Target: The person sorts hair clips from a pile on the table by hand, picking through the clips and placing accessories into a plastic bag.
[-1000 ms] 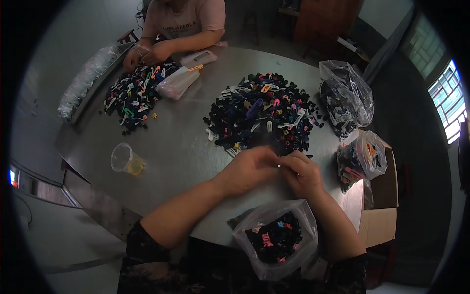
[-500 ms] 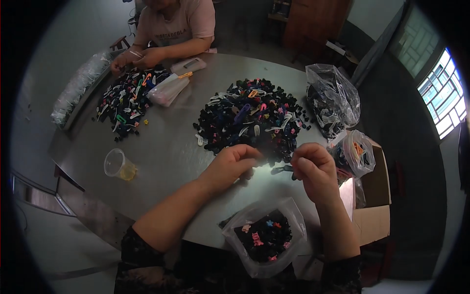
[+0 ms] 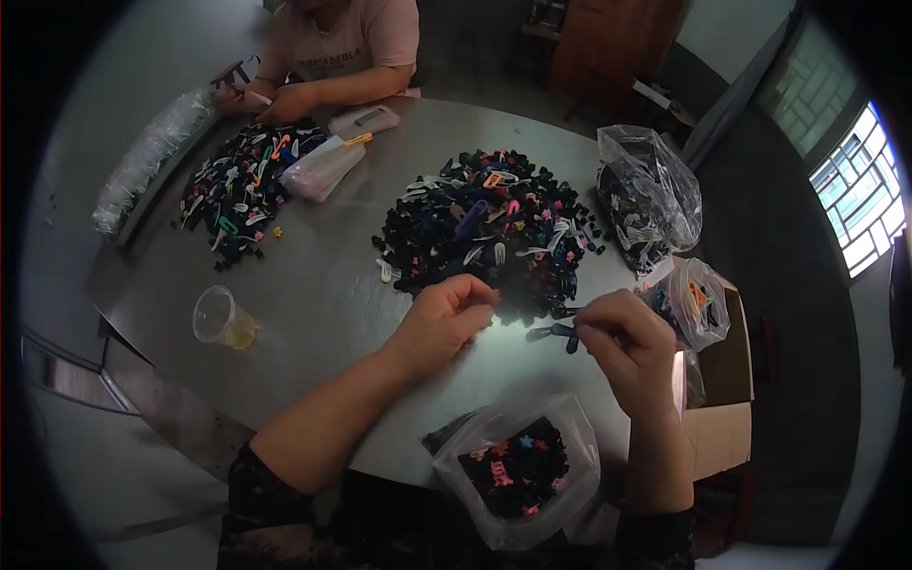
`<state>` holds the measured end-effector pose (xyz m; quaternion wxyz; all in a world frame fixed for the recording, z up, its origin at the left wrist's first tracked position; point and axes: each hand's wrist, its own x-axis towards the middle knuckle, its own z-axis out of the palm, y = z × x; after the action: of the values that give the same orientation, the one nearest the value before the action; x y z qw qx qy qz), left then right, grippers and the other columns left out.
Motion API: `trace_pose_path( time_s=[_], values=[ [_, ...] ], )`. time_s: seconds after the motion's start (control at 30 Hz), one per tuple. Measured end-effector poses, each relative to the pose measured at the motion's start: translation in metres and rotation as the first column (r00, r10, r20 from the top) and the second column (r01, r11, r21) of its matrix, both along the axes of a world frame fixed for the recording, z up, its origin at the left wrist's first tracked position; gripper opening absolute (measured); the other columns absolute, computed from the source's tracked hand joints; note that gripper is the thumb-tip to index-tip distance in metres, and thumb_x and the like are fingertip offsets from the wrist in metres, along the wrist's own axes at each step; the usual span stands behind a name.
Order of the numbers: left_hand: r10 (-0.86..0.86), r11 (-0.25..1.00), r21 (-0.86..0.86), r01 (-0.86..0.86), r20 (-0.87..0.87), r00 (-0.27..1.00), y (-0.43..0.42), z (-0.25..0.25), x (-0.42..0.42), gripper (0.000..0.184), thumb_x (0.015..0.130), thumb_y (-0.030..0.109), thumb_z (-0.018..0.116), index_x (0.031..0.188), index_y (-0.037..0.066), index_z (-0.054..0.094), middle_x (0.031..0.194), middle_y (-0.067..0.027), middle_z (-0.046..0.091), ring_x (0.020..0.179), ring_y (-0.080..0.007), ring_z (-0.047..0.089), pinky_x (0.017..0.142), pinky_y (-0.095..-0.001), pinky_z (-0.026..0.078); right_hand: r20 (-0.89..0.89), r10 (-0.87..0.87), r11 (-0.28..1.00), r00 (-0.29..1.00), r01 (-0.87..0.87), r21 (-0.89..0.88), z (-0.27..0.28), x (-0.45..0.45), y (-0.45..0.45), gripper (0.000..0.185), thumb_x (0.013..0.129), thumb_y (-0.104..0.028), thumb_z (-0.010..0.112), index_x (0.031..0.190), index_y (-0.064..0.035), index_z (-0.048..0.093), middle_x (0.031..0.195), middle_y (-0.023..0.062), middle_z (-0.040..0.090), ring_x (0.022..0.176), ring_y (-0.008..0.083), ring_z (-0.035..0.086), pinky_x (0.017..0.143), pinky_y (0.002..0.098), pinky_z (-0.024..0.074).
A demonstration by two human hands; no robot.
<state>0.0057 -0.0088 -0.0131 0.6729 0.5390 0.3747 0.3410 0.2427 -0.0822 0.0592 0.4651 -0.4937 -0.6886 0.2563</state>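
Note:
A large heap of hair clips and small claw clips [image 3: 475,223], mostly black with some coloured ones, lies on the metal table. My left hand [image 3: 446,323] is at the heap's near edge, its fingers curled and pinched; what they hold, if anything, is too small to name. My right hand [image 3: 627,347] is right of the heap, thumb and fingertips together around a dark clip that shows only in part. Beside its fingertips some dark snap clips [image 3: 553,333] lie on the table. Nearer me stands an open plastic bag [image 3: 575,456] with black, pink, red and blue small clips inside.
Across the table [image 3: 313,256], a person [image 3: 332,57] handles something small over another clip heap [image 3: 237,190]. A clear cup [image 3: 223,318] with yellowish liquid stands left. Clear packets [image 3: 323,169] lie behind. At right are a bag of clips [image 3: 646,199], a filled tub [image 3: 698,309] and a cardboard box [image 3: 722,442].
My hands have moved apart from their meeting place by the heap. My right hand has gone right, beside the dark snap clips. The other person's hands have shifted slightly.

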Motion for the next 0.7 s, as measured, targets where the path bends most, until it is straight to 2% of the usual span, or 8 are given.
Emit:
trace_pose_path(
  time_s=[0.03, 0.1, 0.13, 0.17, 0.23, 0.37, 0.47, 0.7],
  values=[
    [-0.009, 1.000, 0.025, 0.009, -0.009, 1.000, -0.001, 0.000, 0.001, 0.017, 0.094, 0.011, 0.059, 0.108, 0.002, 0.064, 0.085, 0.0018, 0.061, 0.071, -0.0049, 0.055, 0.063, -0.0233, 0.046, 0.120, -0.029, 0.998, 0.992, 0.023, 0.054, -0.014, 0.000, 0.011, 0.013, 0.083, 0.003, 0.072, 0.095, -0.0011, 0.072, 0.086, 0.0073, 0.067, 0.069, 0.0144, 0.063, 0.061, 0.0271, 0.0481],
    [-0.020, 0.999, 0.043, 0.021, -0.019, 1.000, -0.001, 0.000, 0.001, 0.015, 0.094, 0.011, 0.060, 0.106, 0.003, 0.064, 0.083, 0.0022, 0.061, 0.070, -0.0044, 0.054, 0.062, -0.0231, 0.045, 0.209, -0.030, 0.999, 0.977, 0.034, -0.016, -0.049, 0.003, 0.028, 0.010, 0.086, 0.004, 0.069, 0.095, -0.0001, 0.070, 0.086, 0.0087, 0.064, 0.073, 0.0163, 0.065, 0.062, 0.0297, 0.0487],
    [-0.016, 1.000, 0.019, 0.016, -0.001, 1.000, -0.002, 0.000, 0.001, 0.014, 0.094, 0.010, 0.060, 0.106, 0.003, 0.063, 0.083, 0.0024, 0.060, 0.069, -0.0043, 0.053, 0.062, -0.0229, 0.045, 0.290, -0.043, 0.994, 0.956, 0.010, 0.113, -0.063, 0.002, 0.035, 0.010, 0.085, -0.001, 0.072, 0.095, -0.0012, 0.069, 0.085, 0.0116, 0.064, 0.071, 0.0245, 0.066, 0.061, 0.0347, 0.0506],
    [-0.009, 1.000, -0.004, 0.009, 0.017, 1.000, -0.002, 0.000, 0.001, 0.013, 0.094, 0.010, 0.060, 0.105, 0.004, 0.063, 0.082, 0.0027, 0.059, 0.069, -0.0042, 0.053, 0.061, -0.0228, 0.044, 0.289, -0.042, 0.994, 0.956, 0.012, 0.105, -0.070, 0.001, 0.039, 0.010, 0.085, -0.001, 0.072, 0.095, -0.0012, 0.069, 0.085, 0.0116, 0.064, 0.071, 0.0245, 0.066, 0.061, 0.0347, 0.0506],
    [0.011, 0.999, -0.036, -0.010, 0.023, 1.000, -0.004, 0.000, 0.002, 0.013, 0.094, 0.009, 0.060, 0.105, 0.004, 0.063, 0.081, 0.0028, 0.059, 0.068, -0.0042, 0.053, 0.061, -0.0226, 0.044, 0.451, -0.101, 0.991, 0.887, 0.052, 0.121, -0.078, -0.005, 0.043, 0.010, 0.084, -0.010, 0.075, 0.092, -0.0062, 0.070, 0.086, 0.0118, 0.065, 0.075, 0.0327, 0.067, 0.064, 0.0399, 0.0534],
    [-0.022, 0.999, -0.049, 0.023, 0.016, 1.000, -0.005, -0.003, 0.003, 0.016, 0.095, 0.009, 0.059, 0.108, 0.004, 0.065, 0.086, 0.0008, 0.062, 0.072, -0.0061, 0.056, 0.067, -0.0225, 0.047, 0.476, -0.149, 0.984, 0.867, 0.084, 0.155, -0.085, -0.007, 0.043, 0.013, 0.082, -0.014, 0.075, 0.092, -0.0086, 0.069, 0.084, 0.0103, 0.064, 0.077, 0.0329, 0.067, 0.065, 0.0431, 0.0540],
    [-0.049, 0.999, 0.007, 0.050, -0.035, 0.998, -0.005, -0.006, 0.003, 0.016, 0.094, 0.007, 0.060, 0.109, 0.004, 0.065, 0.088, 0.0005, 0.063, 0.072, -0.0065, 0.057, 0.067, -0.0228, 0.047, 0.574, -0.124, 0.970, 0.809, -0.022, 0.240, -0.085, -0.009, 0.040, 0.015, 0.081, -0.013, 0.072, 0.095, -0.0099, 0.067, 0.085, 0.0087, 0.063, 0.076, 0.0318, 0.067, 0.065, 0.0437, 0.0550],
    [-0.029, 0.998, 0.063, 0.031, -0.032, 0.999, -0.004, -0.003, 0.004, 0.016, 0.093, 0.003, 0.059, 0.108, 0.003, 0.063, 0.090, 0.0015, 0.063, 0.072, -0.0042, 0.054, 0.065, -0.0223, 0.046, 0.537, -0.125, 0.966, 0.834, -0.020, 0.256, -0.082, -0.006, 0.040, 0.017, 0.082, -0.010, 0.071, 0.098, -0.0094, 0.069, 0.090, 0.0101, 0.064, 0.079, 0.0325, 0.067, 0.066, 0.0426, 0.0559]
  ],
)
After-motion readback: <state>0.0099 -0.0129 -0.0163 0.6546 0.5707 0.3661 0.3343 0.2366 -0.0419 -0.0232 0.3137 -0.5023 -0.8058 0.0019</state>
